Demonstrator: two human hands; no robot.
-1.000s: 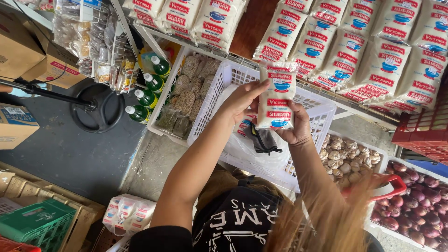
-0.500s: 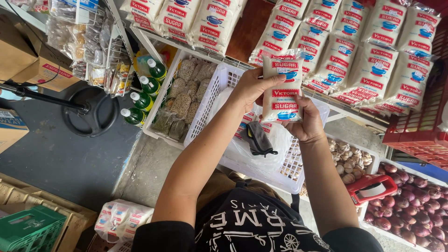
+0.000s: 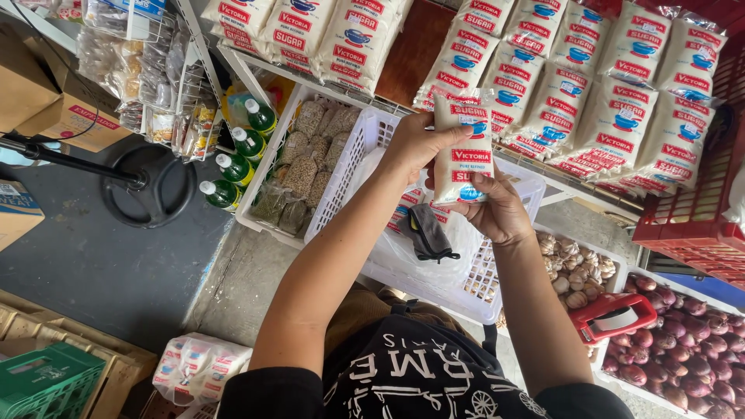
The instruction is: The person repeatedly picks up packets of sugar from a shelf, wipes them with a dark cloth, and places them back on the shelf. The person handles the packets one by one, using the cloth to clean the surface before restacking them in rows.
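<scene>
I see my left hand (image 3: pixel 415 142) and right hand (image 3: pixel 497 209) with fingers clamped on a white bag (image 3: pixel 462 147); a white basket (image 3: pixel 349 167) sits just below my fingertips.

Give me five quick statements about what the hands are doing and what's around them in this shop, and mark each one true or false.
1. Both hands hold one white packet. True: the left hand grips its upper part, the right hand supports it from below.
2. The packet is held over a white plastic basket. True.
3. The green bottles have red caps. False: the caps are white.
4. The tray at lower right holds oranges. False: it holds red onions, with garlic bulbs in the tray beside it.
5. Rows of similar white packets lie on the shelf above the basket. True.
</scene>
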